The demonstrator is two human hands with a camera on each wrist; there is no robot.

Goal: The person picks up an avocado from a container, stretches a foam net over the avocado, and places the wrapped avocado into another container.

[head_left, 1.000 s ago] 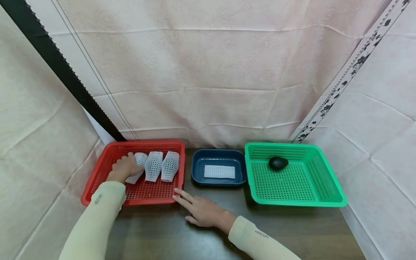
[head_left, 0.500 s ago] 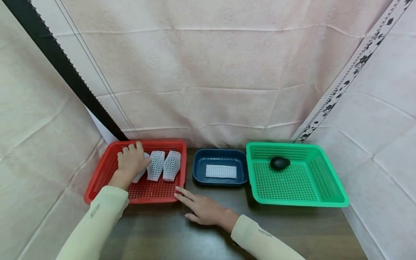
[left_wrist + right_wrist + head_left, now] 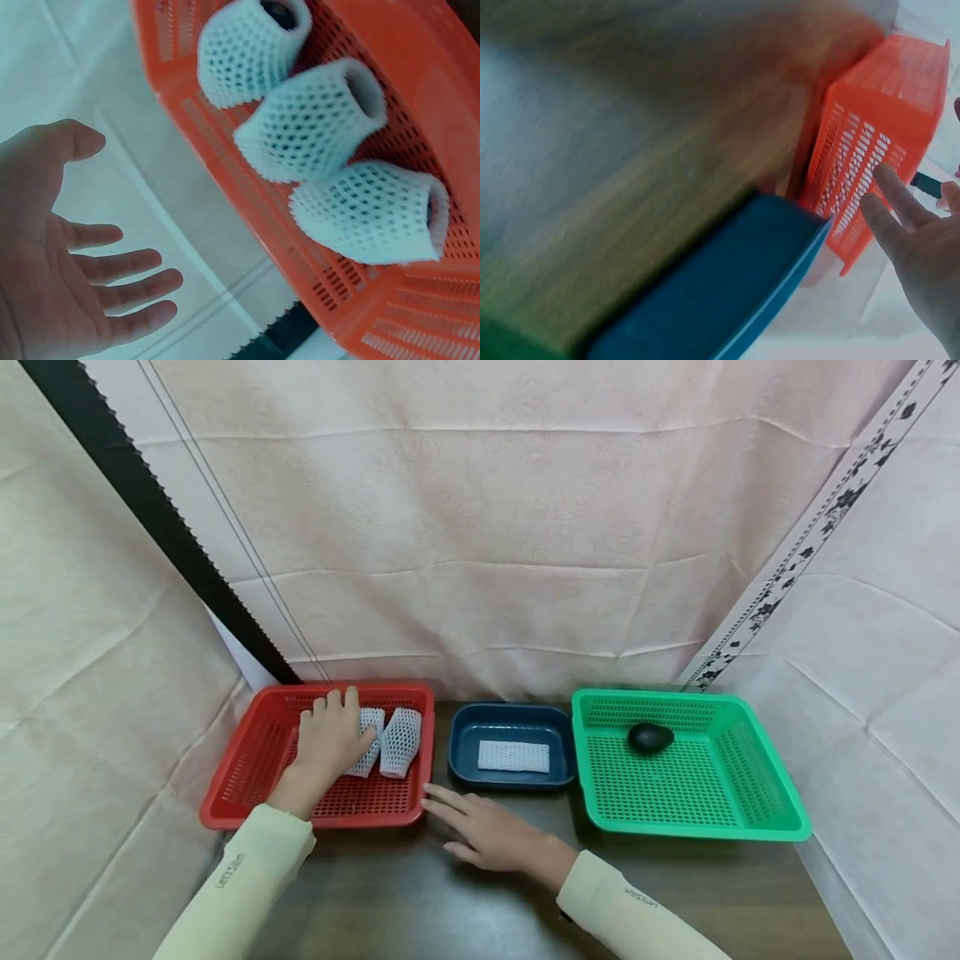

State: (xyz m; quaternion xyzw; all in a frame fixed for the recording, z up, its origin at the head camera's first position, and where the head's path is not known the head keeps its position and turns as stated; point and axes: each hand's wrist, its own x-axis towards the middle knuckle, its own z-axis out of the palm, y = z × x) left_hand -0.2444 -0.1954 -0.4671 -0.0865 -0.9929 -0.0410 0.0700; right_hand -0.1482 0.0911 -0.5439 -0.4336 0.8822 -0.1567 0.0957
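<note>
In the head view my left hand point(image 3: 330, 739) is over the red basket point(image 3: 225, 793), palm down with fingers extended, hiding part of its contents. Three white foam net sleeves point(image 3: 311, 120) lie side by side in that basket in the left wrist view. Something dark shows inside the mouth of one sleeve point(image 3: 259, 52). The left palm point(image 3: 67, 292) holds nothing there, its fingers spread. My right hand point(image 3: 491, 835) is low over the table, fingers straight, fingertips right at the basket's front right corner.
A blue tray point(image 3: 459, 768) with a flat white foam net point(image 3: 513, 756) stands between the baskets. To the right, a green basket point(image 3: 765, 827) holds a dark egg-shaped fruit point(image 3: 649, 739). Cloth walls rise behind and at both sides of the brown table point(image 3: 390, 902).
My left hand has come off the leftmost net sleeve and moved to the right over the sleeves, fingers extended. My right hand has shifted slightly right, staying by the red basket's corner.
</note>
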